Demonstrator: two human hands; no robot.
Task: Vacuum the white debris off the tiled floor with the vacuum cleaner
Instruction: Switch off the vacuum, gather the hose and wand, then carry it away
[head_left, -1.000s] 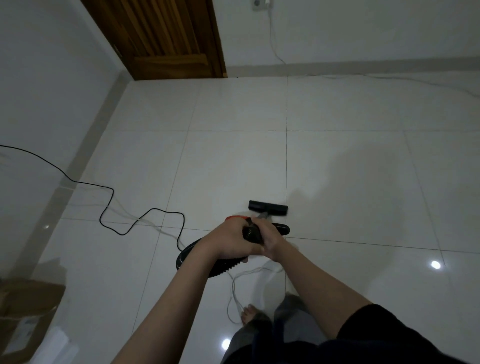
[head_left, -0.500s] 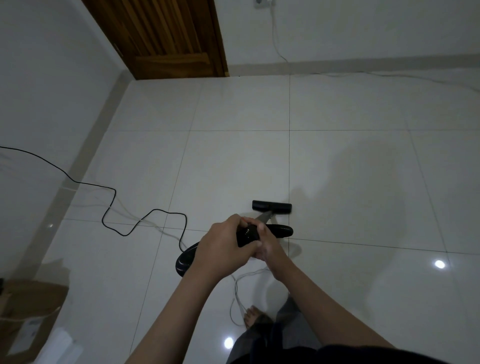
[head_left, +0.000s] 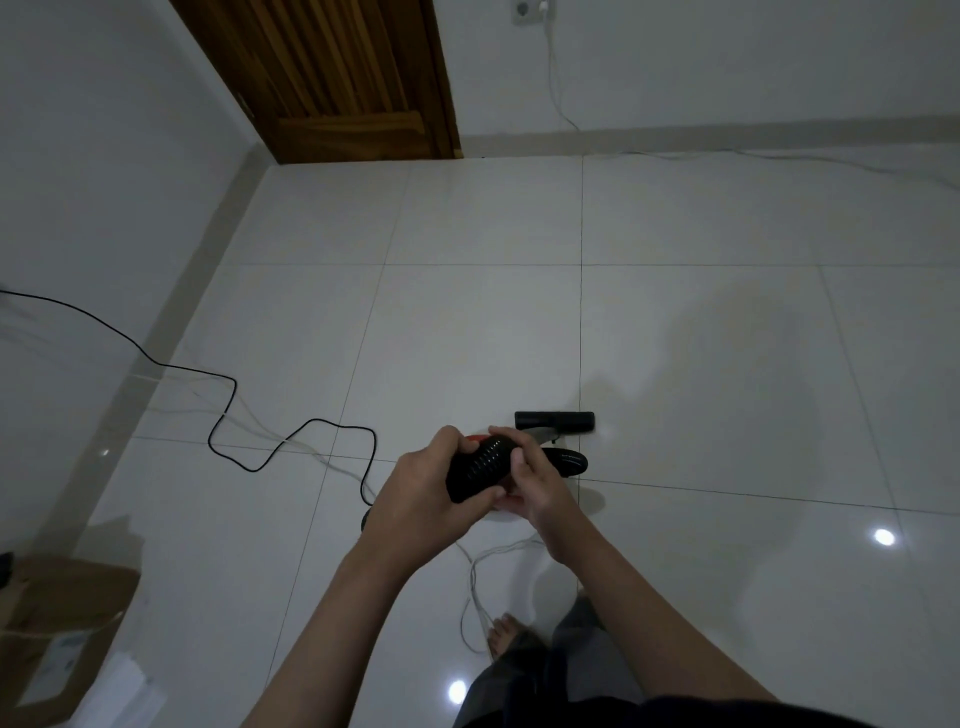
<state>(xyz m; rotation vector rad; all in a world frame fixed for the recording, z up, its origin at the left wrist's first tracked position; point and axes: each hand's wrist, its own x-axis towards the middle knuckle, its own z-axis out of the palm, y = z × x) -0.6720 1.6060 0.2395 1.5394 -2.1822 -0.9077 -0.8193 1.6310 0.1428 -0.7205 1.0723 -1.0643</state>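
Note:
A black handheld vacuum cleaner (head_left: 480, 467) with a red trim is held upright over the white tiled floor (head_left: 701, 364). My left hand (head_left: 421, 493) wraps its black ribbed body from the left. My right hand (head_left: 530, 486) grips it from the right, fingers over the top. Its flat black floor nozzle (head_left: 554, 420) rests on the tiles just beyond my hands. No white debris is distinguishable on the glossy floor.
A black power cord (head_left: 228, 410) snakes across the floor at the left. A white cable (head_left: 480, 582) loops near my bare foot (head_left: 506, 636). A cardboard box (head_left: 57, 618) sits at bottom left. A wooden door (head_left: 337, 78) stands at the far wall.
My left hand has shifted back along the vacuum body, exposing its ribbed top between both hands. The nozzle has barely moved on the floor.

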